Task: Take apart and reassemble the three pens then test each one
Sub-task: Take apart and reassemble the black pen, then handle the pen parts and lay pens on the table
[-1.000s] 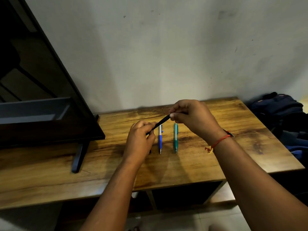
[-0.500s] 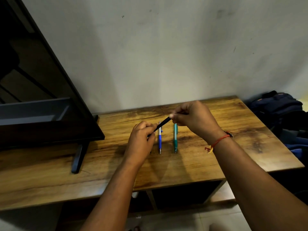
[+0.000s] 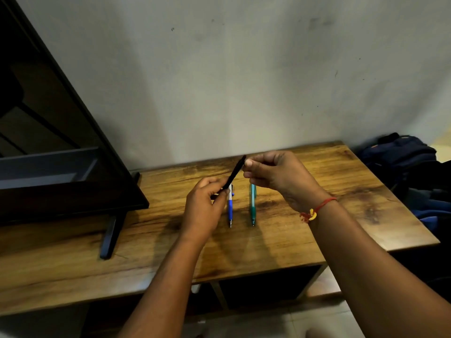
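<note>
My left hand [image 3: 203, 207] grips the lower end of a black pen [image 3: 235, 173], which slants up to the right above the wooden table [image 3: 317, 191]. My right hand [image 3: 275, 178] has its thumb and fingertips pinched against the pen's upper end, whose tip pokes out just above them. A blue-and-white pen [image 3: 230, 207] and a teal pen [image 3: 252, 206] lie side by side on the table under my hands, tips toward me. The black pen's lower end is hidden inside my left fist.
A black-framed screen [image 3: 61, 142] on a black foot [image 3: 111, 236] stands on the table's left part. Dark bags [image 3: 402, 162] are piled beyond the table's right edge. A pale wall rises behind the table.
The black pen has tilted more upright and its upper end now shows past my right fingers, which had covered it. Both hands have stayed above the two lying pens.
</note>
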